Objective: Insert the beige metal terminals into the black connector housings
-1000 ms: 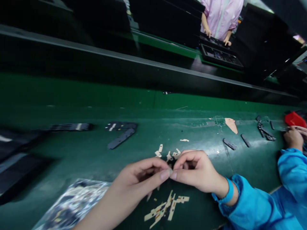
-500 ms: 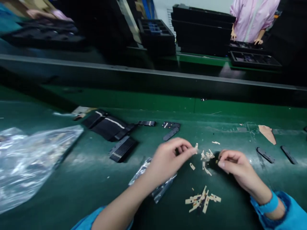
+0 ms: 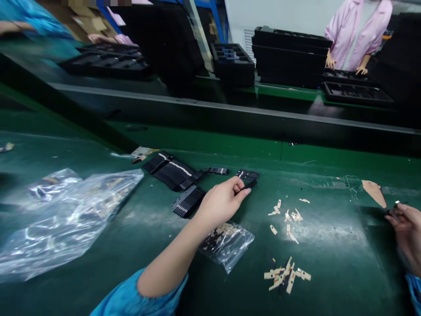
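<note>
Left hand (image 3: 221, 200) and right hand (image 3: 408, 228) well apart, both pinched.

We wear bright blue sleeves (image 3: 138, 294) over a dark green table (image 3: 332, 272). We see black strips (image 3: 171, 173) crossed by white bands, a black part (image 3: 252, 174) with a white mark, cream pieces (image 3: 290, 283) dotted dark, a tan scrap (image 3: 373, 193) and a pale pink jacket (image 3: 345, 33).

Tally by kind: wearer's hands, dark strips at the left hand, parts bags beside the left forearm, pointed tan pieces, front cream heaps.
Hands: 2 (left hand, right hand)
Dark strip: 1
Parts bag: 1
Pointed tan piece: 1
Front cream heap: 1, overlapping, pieces uncounted
Total: 6
</note>
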Available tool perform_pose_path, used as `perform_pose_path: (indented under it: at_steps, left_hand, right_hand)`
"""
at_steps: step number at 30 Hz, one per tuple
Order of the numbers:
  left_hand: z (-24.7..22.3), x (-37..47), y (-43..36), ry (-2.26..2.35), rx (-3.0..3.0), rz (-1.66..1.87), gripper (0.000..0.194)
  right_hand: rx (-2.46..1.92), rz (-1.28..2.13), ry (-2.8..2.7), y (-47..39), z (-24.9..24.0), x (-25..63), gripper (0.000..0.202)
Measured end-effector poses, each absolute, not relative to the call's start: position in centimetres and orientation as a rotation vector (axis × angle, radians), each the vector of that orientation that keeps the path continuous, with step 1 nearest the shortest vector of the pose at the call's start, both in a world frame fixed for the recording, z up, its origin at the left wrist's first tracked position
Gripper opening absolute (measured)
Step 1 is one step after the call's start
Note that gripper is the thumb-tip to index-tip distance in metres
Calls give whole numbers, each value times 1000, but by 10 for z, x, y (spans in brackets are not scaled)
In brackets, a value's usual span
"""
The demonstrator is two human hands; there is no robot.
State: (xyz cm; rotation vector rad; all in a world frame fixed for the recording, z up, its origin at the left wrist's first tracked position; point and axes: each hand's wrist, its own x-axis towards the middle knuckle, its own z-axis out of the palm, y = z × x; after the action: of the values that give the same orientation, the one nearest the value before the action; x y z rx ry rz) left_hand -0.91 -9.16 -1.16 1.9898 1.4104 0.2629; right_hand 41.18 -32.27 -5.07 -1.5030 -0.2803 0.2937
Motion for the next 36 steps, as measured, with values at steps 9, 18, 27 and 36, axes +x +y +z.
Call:
perform_pose_path:
  at_steps: [9, 18, 27, 36]
  left_hand:
    - [-8, 28, -153, 741, 1219, 346, 52]
    - [-20, 30, -178, 722, 1058, 299, 55]
    - [-27, 31, -172, 739, 1045, 240, 54]
    - [-23, 28, -179, 745, 1150, 256, 61]
  right_hand:
    - [-1519, 978, -783, -249, -10, 241, 14]
    - [-1520, 1158, -591, -243, -10, 199, 15]
    - [-1606, 1000, -697, -245, -17, 200, 7]
    - [-1618, 1119, -532, -243, -14, 195, 10]
